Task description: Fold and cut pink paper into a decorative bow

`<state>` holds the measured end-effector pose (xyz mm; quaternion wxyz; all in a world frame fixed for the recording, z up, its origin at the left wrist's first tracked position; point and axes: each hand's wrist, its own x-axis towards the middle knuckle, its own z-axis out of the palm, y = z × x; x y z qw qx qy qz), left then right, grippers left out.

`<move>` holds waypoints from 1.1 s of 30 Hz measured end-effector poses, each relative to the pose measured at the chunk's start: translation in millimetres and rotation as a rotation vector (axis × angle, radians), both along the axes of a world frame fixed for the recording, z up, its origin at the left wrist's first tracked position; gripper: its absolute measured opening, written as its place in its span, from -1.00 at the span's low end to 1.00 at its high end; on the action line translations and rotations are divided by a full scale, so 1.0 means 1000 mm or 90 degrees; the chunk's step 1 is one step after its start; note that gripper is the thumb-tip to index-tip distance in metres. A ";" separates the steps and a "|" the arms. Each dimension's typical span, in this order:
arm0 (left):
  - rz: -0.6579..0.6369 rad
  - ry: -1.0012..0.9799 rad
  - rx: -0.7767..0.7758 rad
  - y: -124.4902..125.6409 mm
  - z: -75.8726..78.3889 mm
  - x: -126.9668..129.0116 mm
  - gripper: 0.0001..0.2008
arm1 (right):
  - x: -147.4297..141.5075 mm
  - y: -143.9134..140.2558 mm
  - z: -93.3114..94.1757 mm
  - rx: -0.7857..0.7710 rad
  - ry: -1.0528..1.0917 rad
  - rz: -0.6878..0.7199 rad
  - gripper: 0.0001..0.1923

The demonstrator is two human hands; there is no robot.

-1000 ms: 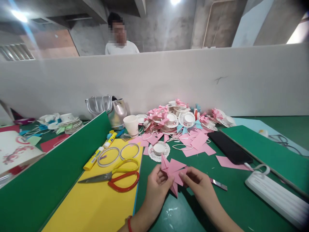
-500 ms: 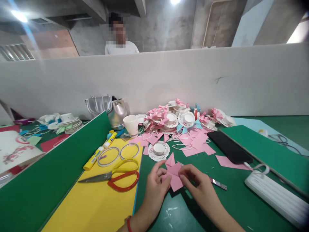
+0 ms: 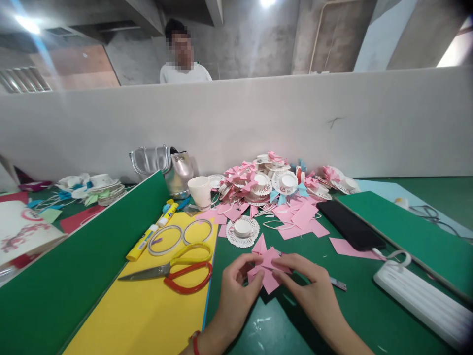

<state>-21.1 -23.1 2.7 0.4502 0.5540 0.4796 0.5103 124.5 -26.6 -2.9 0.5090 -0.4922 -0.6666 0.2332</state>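
Note:
Between my two hands is a piece of folded pink paper (image 3: 271, 282), with flaps pointing several ways. My left hand (image 3: 240, 286) pinches its left side, thumb on top. On the right side, my right hand (image 3: 305, 278) grips the paper between thumb and fingers. Just beyond it a pink paper point (image 3: 260, 245) sticks up; whether it belongs to the same piece I cannot tell. A white paper cup base on a lacy round (image 3: 243, 228) lies behind my hands. Partly under my right hand is a small metal blade-like tool (image 3: 338, 283).
Red-and-yellow-handled scissors (image 3: 188, 268), glue sticks (image 3: 142, 241) and two rings lie on yellow card (image 3: 148, 315). Behind stand a paper cup (image 3: 200, 192) and a heap of decorated paper pieces (image 3: 258, 185). At right are a phone (image 3: 349, 224) and white power strip (image 3: 421, 305). A person stands beyond the partition.
My right hand's fingers have reached further over the paper and now press on its right side. My left fingers have curled lower, and the paper has shifted slightly.

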 end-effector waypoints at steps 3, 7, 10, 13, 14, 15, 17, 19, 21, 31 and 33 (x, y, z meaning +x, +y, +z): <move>0.007 0.000 -0.006 0.001 0.002 0.001 -0.86 | 0.000 0.000 -0.001 0.017 -0.002 -0.005 -0.92; 0.017 -0.025 -0.026 0.002 0.004 -0.001 -0.92 | 0.001 0.000 -0.001 0.021 -0.016 0.012 -0.93; 0.016 -0.038 -0.059 0.002 0.004 -0.002 -0.91 | 0.004 0.002 0.000 0.023 -0.029 0.032 -0.93; 0.008 -0.031 -0.049 0.001 0.004 -0.003 -0.90 | 0.005 0.002 0.003 0.030 -0.034 0.051 -0.94; 0.006 -0.024 -0.038 0.001 0.004 -0.003 -0.91 | 0.005 0.002 0.003 0.030 -0.035 0.054 -0.93; 0.004 -0.015 -0.026 0.001 0.004 -0.003 -0.93 | 0.005 0.001 0.004 0.028 -0.035 0.053 -0.93; 0.002 0.003 -0.008 0.000 0.004 -0.002 -0.97 | 0.004 0.000 0.004 0.009 -0.032 0.043 -0.91; -0.002 0.018 0.001 0.000 0.005 -0.002 -0.97 | 0.004 0.000 0.004 -0.018 -0.017 0.027 -0.92; -0.009 0.027 0.001 -0.001 0.006 -0.003 -0.95 | 0.003 0.000 0.003 -0.047 0.010 0.010 -0.93; -0.005 0.001 -0.030 -0.001 0.008 -0.006 -0.96 | 0.005 0.004 0.008 -0.212 0.177 0.047 -0.94; 0.003 -0.017 -0.031 -0.001 0.009 -0.006 -0.95 | 0.004 0.004 0.008 -0.240 0.200 0.050 -0.92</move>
